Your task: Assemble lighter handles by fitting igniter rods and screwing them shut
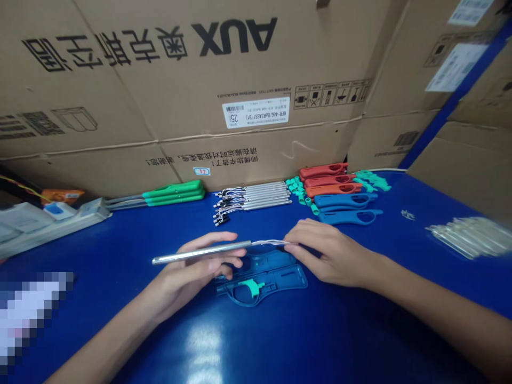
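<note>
My left hand [192, 272] holds a silver metal lighter tube [202, 252] between thumb and fingers, nearly level. Thin white wires [269, 242] come out of the tube's right end, and my right hand [324, 250] pinches them between thumb and fingertips. Beneath both hands lie the blue casing halves [286, 280] of a long-reach lighter, inner side up. A teal trigger [253, 288] sits in the nearer half. My left fingers partly cover the casing's left side.
Behind are finished green lighters [174, 193], a row of metal tubes with wires [266, 196], teal caps [296, 188], and red casings [324, 170] and blue casings [346, 201]. Clear tubes [472, 237] lie right. A power strip [56, 221] stands left. A cardboard box [180, 117] closes off the back.
</note>
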Tool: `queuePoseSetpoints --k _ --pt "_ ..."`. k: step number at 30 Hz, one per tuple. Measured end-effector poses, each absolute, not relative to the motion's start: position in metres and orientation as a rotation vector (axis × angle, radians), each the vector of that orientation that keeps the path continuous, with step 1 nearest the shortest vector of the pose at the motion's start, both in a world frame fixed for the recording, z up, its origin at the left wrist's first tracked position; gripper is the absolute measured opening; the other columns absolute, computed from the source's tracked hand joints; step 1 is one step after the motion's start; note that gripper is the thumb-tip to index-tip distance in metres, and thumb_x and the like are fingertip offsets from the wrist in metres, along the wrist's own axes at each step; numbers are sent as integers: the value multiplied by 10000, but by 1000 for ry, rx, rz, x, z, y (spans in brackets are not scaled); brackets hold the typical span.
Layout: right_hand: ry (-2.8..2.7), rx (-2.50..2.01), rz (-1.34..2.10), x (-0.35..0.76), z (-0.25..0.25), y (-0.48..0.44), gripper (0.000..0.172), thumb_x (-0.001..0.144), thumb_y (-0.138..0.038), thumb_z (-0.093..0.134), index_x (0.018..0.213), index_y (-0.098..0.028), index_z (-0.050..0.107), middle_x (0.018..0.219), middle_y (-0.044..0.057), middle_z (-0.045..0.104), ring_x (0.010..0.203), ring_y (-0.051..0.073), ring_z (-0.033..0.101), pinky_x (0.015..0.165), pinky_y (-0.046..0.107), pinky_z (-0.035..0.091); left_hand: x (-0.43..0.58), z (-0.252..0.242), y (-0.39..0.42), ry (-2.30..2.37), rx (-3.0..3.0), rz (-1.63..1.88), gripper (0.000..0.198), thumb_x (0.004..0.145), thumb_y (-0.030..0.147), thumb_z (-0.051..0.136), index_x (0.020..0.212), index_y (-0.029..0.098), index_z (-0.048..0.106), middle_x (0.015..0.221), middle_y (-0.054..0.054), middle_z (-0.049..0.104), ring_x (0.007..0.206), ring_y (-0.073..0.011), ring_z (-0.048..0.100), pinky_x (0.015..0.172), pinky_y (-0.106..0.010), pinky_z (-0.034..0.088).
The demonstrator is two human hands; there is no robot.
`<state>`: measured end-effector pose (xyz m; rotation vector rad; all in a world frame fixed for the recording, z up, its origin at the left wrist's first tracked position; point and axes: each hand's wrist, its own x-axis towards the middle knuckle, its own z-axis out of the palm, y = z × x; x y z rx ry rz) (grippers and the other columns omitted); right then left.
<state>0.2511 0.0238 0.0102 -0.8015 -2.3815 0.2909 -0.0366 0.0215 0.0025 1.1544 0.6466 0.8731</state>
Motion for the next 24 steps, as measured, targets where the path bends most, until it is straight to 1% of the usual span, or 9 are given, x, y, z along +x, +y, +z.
queuePoseSetpoints --k 2,5,9,11,16,20,24 --pt "-2350 -796 270 253 12 25 182 996 -179 480 946 -138 650 846 75 673 792 182 583 765 333 464 -39 2 24 679 1133 899 356 810 274 774 1158 226 719 991 -129 759 859 -221 713 730 -309 588" --pt "-2319 -769 227 255 13 27 159 988 -175 491 949 -149 644 846 71 679 795 180 589 748 323 474 -39 7 26 730 1099 974 290 782 281 801 1053 193 749 788 -80 722 698 -163 656 625 -268 559" --pt "-2298 -727 147 257 10 30 143 974 -154 513 934 -139 649 824 68 677 774 177 595 725 321 479 -39 16 28 870 1080 1091 275 694 298 868 913 165 765 653 -39 660 630 -143 607 551 -236 524" --pt "-2296 -717 119 258 9 31 143 971 -148 518 929 -130 654 817 72 675 767 178 600 720 322 482 -41 18 30 939 1082 1127 293 661 305 887 882 158 764 631 -33 651 609 -141 600 533 -229 509" --pt "-2279 -699 59 260 9 33 129 955 -121 537 924 -104 660 808 89 678 760 185 610 724 330 488 -48 16 34 1060 1135 1139 304 609 345 917 805 170 766 576 -15 644 513 -94 550 481 -175 443" --pt "-2270 -699 51 260 10 33 135 952 -121 537 915 -98 664 795 90 679 749 184 609 713 330 490 -51 13 35 1077 1204 1132 292 610 355 915 797 186 769 636 -15 671 575 -105 589 537 -182 478" --pt "-2271 -700 63 260 9 33 144 951 -128 535 897 -105 665 782 84 673 738 179 606 706 325 489 -51 14 36 1094 1269 1122 296 608 353 912 808 189 767 640 -15 674 591 -111 599 547 -178 474"
